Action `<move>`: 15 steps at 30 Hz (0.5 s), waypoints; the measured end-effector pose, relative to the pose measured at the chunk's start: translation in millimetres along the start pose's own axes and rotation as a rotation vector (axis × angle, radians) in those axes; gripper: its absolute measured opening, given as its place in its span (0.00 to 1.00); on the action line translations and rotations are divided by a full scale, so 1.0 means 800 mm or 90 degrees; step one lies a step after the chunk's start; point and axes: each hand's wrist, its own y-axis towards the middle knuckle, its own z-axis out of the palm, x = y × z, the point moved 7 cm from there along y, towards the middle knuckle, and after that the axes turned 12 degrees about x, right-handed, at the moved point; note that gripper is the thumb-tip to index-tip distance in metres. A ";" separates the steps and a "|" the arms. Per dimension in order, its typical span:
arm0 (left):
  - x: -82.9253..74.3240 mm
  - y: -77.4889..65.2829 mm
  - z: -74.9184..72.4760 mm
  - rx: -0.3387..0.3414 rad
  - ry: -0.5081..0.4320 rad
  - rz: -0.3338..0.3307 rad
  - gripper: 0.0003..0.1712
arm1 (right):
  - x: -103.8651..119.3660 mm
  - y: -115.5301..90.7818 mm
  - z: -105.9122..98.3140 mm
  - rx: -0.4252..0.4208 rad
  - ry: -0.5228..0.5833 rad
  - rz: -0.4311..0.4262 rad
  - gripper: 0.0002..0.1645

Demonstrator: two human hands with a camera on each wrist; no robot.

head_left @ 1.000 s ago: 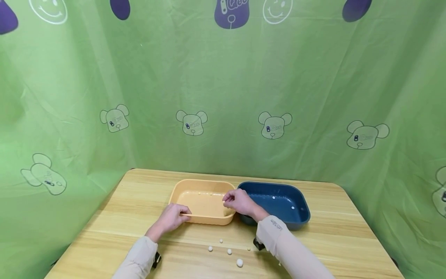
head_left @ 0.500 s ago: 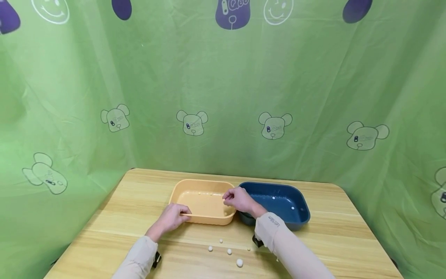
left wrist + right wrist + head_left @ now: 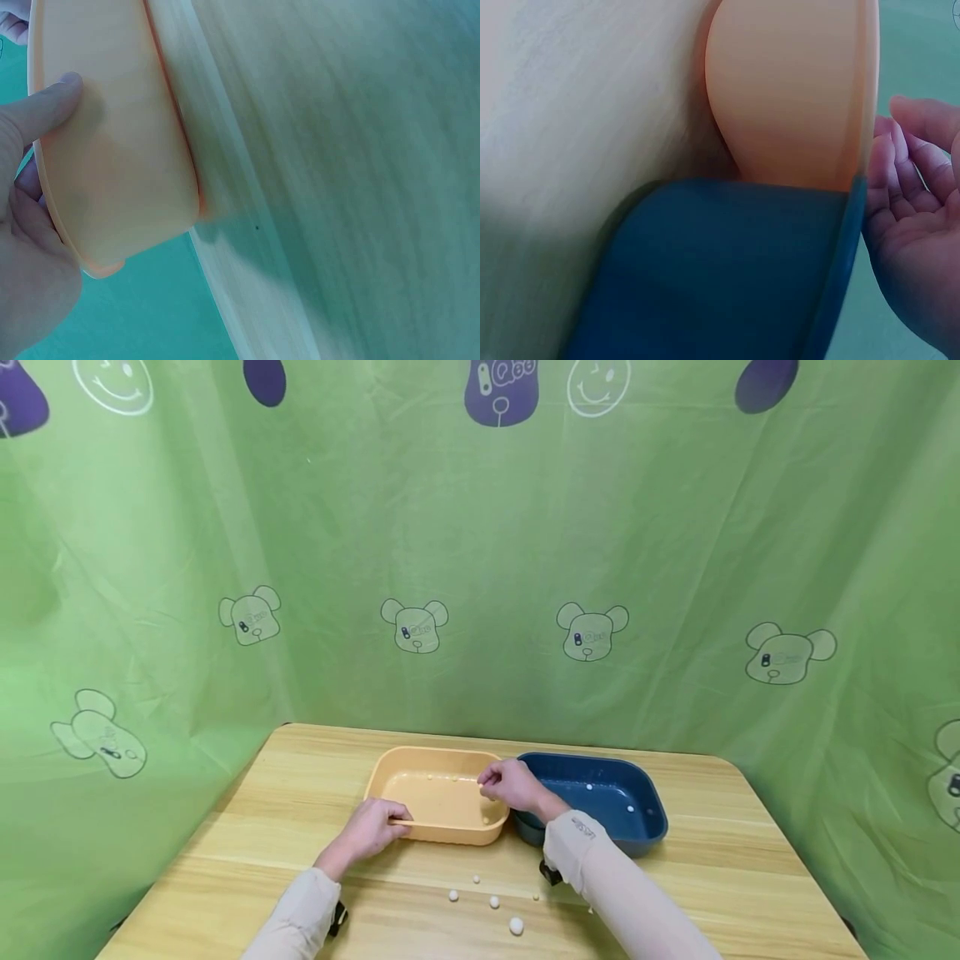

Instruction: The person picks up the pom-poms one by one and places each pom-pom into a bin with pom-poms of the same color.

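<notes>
Orange tray, near rim, toward its left end: gripped by the left hand, with the thumb along the outer face and other fingers behind the rim. The right hand is over the right end of the orange tray, fingers curled; a pale speck shows at the fingertips in the head view, but whether a ball is pinched there cannot be told. The step appears to be handling small balls at the orange tray. Hold the rim firmly to prevent sliding, pinch lightly, and release low, since pieces this small are likely to slip or roll. Pose: the left sleeve comes in from the near left of the orange tray; the right sleeve slants in from its near right, placing the right wrist over the near left part of the blue tray. Pale balls lie inside the orange tray toward its far wall. The blue tray stands right of the orange tray, their rims meeting, with white balls on its floor. Loose balls of differing size lie on the bench, on the near side of the orange tray. A green curtain hangs beyond its far side.
</notes>
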 end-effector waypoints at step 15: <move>0.000 0.000 0.000 0.003 0.003 -0.007 0.06 | -0.001 0.005 0.001 0.004 -0.001 0.009 0.09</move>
